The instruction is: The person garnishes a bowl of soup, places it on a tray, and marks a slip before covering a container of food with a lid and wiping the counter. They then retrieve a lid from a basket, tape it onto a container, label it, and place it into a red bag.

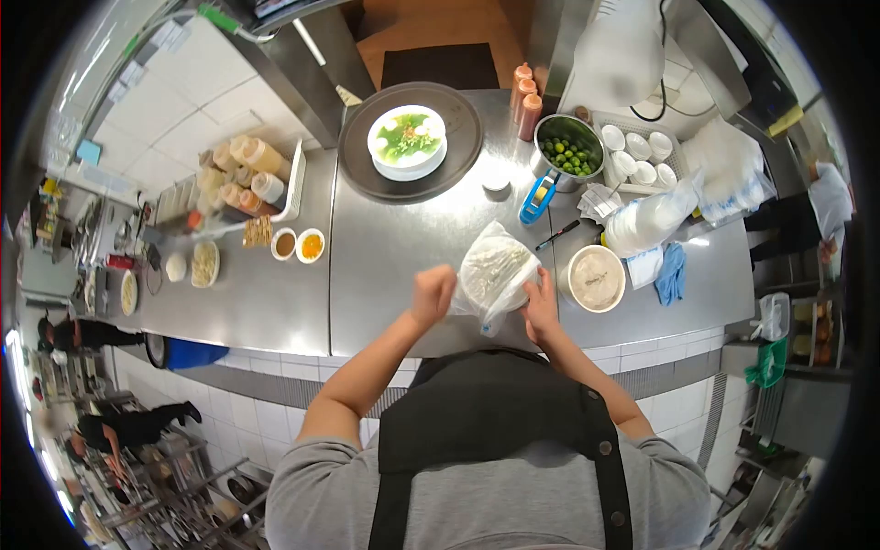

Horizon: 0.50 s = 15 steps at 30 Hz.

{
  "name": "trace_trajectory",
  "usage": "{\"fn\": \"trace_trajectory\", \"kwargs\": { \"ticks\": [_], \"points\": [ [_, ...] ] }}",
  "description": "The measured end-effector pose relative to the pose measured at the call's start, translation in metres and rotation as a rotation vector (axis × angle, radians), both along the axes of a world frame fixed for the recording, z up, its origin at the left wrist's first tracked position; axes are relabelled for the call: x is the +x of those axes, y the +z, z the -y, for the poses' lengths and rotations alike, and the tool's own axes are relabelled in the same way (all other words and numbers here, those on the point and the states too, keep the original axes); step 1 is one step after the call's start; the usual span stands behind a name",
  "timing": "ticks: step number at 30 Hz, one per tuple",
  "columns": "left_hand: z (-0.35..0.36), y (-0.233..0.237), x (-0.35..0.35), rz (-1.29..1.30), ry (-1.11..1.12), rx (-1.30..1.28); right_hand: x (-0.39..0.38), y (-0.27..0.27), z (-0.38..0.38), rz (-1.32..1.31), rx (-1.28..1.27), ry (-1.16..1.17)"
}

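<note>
A clear plastic bag (496,275) with a white, grainy-looking filling is held low over the steel counter, close to my body. My right hand (541,302) grips its right side, thumb on top. On the other side my left hand (434,293) is closed in a fist where the bag's left edge meets it; the fingertips are hidden. A round white tub (596,278) with a pale powdery content stands just right of my right hand. Beyond the bag lie a black marker (557,235) and a blue-handled tool (538,197).
A dark round tray (358,167) carries a white bowl of green soup (407,135). Limes fill a metal pot (591,171); sauce bottles (529,116) stand behind. Stacked cups (632,229) and a blue cloth (671,273) sit right. Two small sauce bowls (312,246) stand left.
</note>
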<state>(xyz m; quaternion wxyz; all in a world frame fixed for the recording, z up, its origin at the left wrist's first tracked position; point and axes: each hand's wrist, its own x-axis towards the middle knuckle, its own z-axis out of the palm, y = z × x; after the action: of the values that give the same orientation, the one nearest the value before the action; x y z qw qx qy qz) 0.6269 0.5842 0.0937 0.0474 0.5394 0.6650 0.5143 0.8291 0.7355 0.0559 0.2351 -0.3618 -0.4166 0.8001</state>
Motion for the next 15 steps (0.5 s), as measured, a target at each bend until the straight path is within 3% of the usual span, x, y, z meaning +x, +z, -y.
{"fn": "trace_trajectory", "kwargs": {
  "ticks": [3,7,8,11,15],
  "points": [
    [-0.073,0.040,-0.037,-0.079,0.265,-0.139,0.013,-0.011,0.004,0.058,-0.006,-0.022],
    [-0.161,-0.008,-0.064,-0.411,0.162,-0.271,0.028,-0.017,0.004,0.228,0.231,0.009],
    [-0.179,-0.015,-0.066,-0.437,0.100,-0.426,0.031,-0.013,0.003,0.264,0.303,0.016],
    [-0.220,-0.034,-0.074,-0.756,0.111,-0.486,0.047,-0.006,0.006,0.346,0.300,-0.004],
    [-0.243,-0.041,-0.081,-0.944,0.062,-0.623,0.070,-0.032,0.014,0.363,0.460,-0.033]
  ]
}}
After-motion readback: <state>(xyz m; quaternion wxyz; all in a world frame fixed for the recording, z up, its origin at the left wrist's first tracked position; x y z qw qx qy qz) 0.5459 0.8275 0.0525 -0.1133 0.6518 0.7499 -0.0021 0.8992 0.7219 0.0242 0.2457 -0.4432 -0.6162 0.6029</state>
